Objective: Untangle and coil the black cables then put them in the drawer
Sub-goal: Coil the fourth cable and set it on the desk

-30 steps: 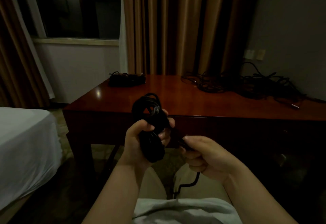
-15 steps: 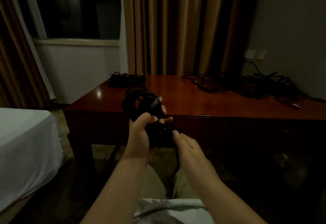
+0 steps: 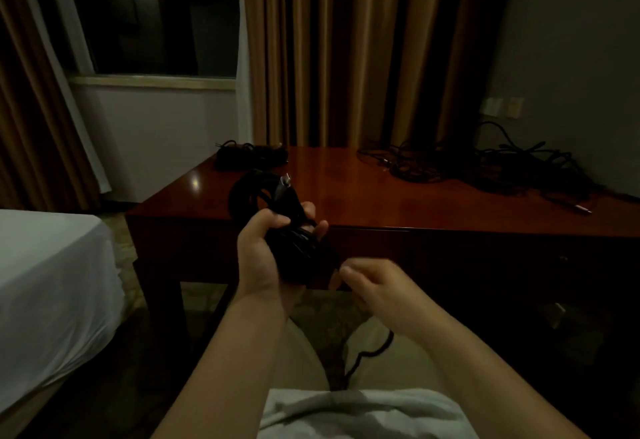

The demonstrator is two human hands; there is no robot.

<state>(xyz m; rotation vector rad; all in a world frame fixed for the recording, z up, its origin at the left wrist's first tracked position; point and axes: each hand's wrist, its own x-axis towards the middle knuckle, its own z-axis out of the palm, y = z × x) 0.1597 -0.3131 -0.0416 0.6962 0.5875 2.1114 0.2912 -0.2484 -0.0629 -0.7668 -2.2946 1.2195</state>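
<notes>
My left hand [image 3: 265, 258] grips a coiled black cable [image 3: 294, 251] in front of the desk's front edge, with its loops and a silver plug standing above my thumb. Just right of the coil, my right hand [image 3: 372, 286] has its fingers curled and pinches the cable's loose end. That free length [image 3: 372, 352] hangs down from it across my lap. A large tangle of black cables [image 3: 485, 168] lies on the right of the wooden desk [image 3: 346, 193]. A smaller black bundle [image 3: 249, 158] sits at the desk's far left corner. The drawer front is too dark to make out.
A bed with a white sheet [image 3: 52, 283] stands at the left. Brown curtains [image 3: 346, 47] and a dark window [image 3: 149, 16] are behind the desk. A wall socket [image 3: 502, 106] is on the right wall above the cables.
My left hand has tilted the coil and lifted it slightly. My right hand went up to the coil, then drew back down to the right with the loose end.
</notes>
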